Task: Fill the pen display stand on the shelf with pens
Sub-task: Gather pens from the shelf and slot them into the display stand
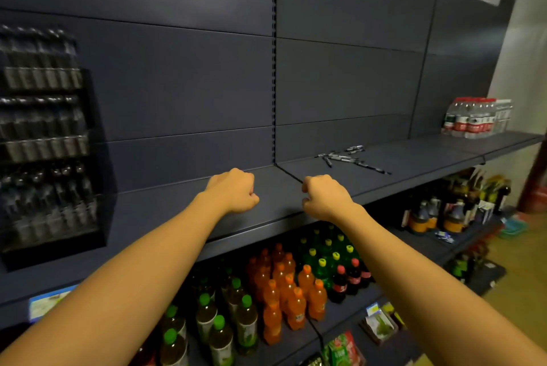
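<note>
Your two bare forearms reach forward from the bottom of the view, over rows of soft drink bottles (284,285) on the lower shelf: orange, green and dark ones. At the ends of your arms, your left hand (233,191) and right hand (324,198) hang side by side over the front part of the dark shelf (414,158), each curled into a loose fist. Neither appears to hold anything, though the fingers are tucked under and partly hidden.

Beyond your right hand, well apart from it, a small scatter of loose pens (349,158) lies flat on that same shelf, near the back panel. Far to your left, against the back panel, stands the tiered black pen display stand (44,140); it is blurred, but its rows already look well stocked with upright pens. At the far right end of the shelf sit packs of bottled water (476,118).

You seem to be between trips, with empty hands and pens left to load. The next move likely calls for reaching right and deeper to gather loose pens, then carrying them left to any open slot in the stand.
</note>
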The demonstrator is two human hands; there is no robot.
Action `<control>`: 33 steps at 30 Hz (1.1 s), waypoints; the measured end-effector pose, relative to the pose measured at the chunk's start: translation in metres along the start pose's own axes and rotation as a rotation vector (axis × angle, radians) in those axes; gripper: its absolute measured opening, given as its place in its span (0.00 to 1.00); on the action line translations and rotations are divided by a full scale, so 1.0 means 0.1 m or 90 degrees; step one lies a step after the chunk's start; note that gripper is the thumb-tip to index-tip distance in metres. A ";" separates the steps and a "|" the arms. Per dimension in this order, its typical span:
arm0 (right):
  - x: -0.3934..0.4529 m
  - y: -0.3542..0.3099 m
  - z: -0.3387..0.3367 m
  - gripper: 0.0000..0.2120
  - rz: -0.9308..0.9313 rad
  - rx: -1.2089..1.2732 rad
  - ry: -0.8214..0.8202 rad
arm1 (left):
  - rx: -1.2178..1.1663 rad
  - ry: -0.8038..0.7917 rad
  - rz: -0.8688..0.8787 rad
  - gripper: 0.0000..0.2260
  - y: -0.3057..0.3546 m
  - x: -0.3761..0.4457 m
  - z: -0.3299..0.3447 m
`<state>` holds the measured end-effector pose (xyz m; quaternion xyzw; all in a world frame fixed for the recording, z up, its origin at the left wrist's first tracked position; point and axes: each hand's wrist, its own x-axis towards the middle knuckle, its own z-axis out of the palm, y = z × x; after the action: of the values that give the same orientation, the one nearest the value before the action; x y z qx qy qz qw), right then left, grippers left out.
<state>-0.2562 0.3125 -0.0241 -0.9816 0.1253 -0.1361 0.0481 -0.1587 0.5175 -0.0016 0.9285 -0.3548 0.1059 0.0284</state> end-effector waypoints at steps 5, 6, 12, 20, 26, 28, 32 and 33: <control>0.29 0.45 0.03 0.12 0.033 -0.024 0.002 | -0.006 -0.004 0.033 0.09 0.20 0.59 0.24; 0.36 0.54 0.05 0.13 0.039 -0.027 0.001 | -0.006 -0.004 0.039 0.09 0.22 0.71 0.27; 0.92 1.04 0.12 0.13 0.062 -0.039 0.016 | -0.026 -0.005 0.067 0.08 0.33 1.48 0.46; 1.43 1.63 0.16 0.13 0.107 -0.053 0.036 | -0.046 -0.056 0.137 0.07 0.50 2.43 0.67; 1.66 2.14 0.15 0.10 0.127 -0.065 0.043 | -0.037 -0.049 0.150 0.07 0.86 2.88 0.80; 1.73 2.33 0.16 0.09 0.130 -0.064 0.054 | -0.038 -0.049 0.149 0.08 1.01 3.00 0.83; 1.87 2.76 0.20 0.10 0.120 -0.045 0.065 | -0.033 -0.041 0.136 0.08 1.34 3.21 0.88; 1.91 2.88 0.20 0.10 0.114 -0.037 0.066 | -0.031 -0.040 0.131 0.08 1.43 3.26 0.89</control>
<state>-0.1402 -0.0134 -0.0319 -0.9589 0.2191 -0.1783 0.0247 -0.0010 0.1864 -0.0208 0.8892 -0.4511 0.0706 0.0291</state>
